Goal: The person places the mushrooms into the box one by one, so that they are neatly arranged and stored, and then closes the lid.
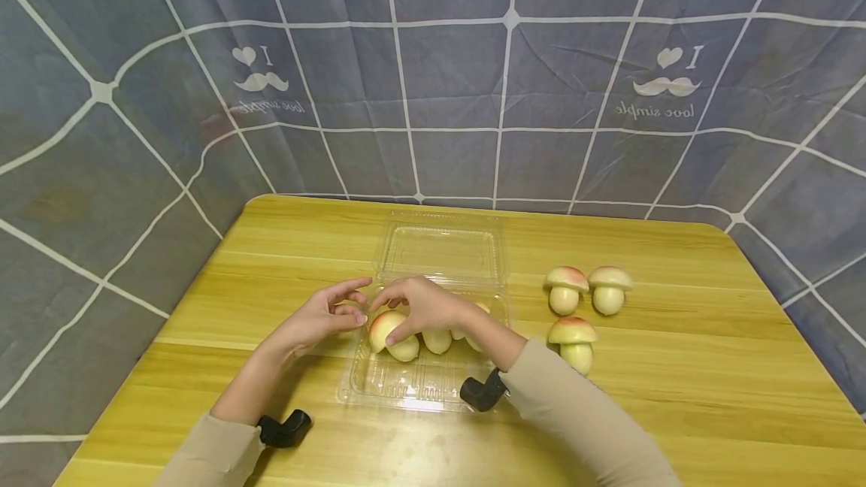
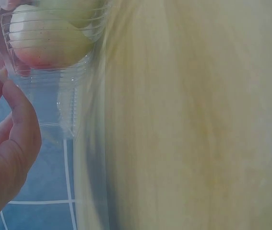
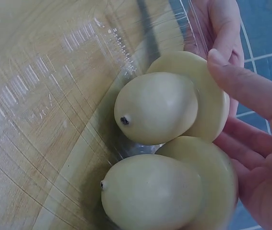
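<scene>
Mushroom (image 1: 386, 322) sits at ten o'clock inside the clear container (image 1: 382, 385), its cap gripped by the right hand (image 1: 428, 303), apparently for secure control. Left hand (image 1: 318, 320) flanks it, presumably steadying; I cannot tell whether it grips.

The right wrist view cuts off the lower mushroom (image 3: 152, 191), and the head view both sleeves (image 1: 588, 415)

You have a bright head view, with glare on the tabletop (image 1: 419, 461) at bottom centre and curtain (image 1: 453, 74) lines bending toward the sides. Your wrist views are dimmer, hazy and soft.
</scene>
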The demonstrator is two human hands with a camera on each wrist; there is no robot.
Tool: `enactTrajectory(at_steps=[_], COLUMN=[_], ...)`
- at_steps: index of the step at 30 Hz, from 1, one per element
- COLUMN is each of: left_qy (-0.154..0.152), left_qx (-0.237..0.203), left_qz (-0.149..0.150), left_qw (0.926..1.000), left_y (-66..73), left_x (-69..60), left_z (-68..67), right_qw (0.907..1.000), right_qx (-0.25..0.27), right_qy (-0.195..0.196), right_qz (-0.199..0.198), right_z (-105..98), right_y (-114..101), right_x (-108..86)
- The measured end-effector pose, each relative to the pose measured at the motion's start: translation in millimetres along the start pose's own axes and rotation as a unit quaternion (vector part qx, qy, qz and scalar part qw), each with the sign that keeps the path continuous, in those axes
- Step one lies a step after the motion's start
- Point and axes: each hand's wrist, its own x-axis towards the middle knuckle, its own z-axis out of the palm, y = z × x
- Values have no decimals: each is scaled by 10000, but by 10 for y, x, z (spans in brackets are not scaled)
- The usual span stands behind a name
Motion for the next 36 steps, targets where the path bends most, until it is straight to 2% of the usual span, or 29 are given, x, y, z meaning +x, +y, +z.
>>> enactTrajectory(at_steps=[19,36], left_qy=[34,32], left_qx=[15,5], left_qz=[8,1], left_qw=[10000,10000], left_y=[-4,-3], left_x=[-7,-7], left_z=[6,3], right_qw=[9988,9985], right_qx=[-398,-545], right_qy=[-210,65], right_qz=[166,-49], right_z=[12,-4], right_y=[-15,35], right_x=[2,17])
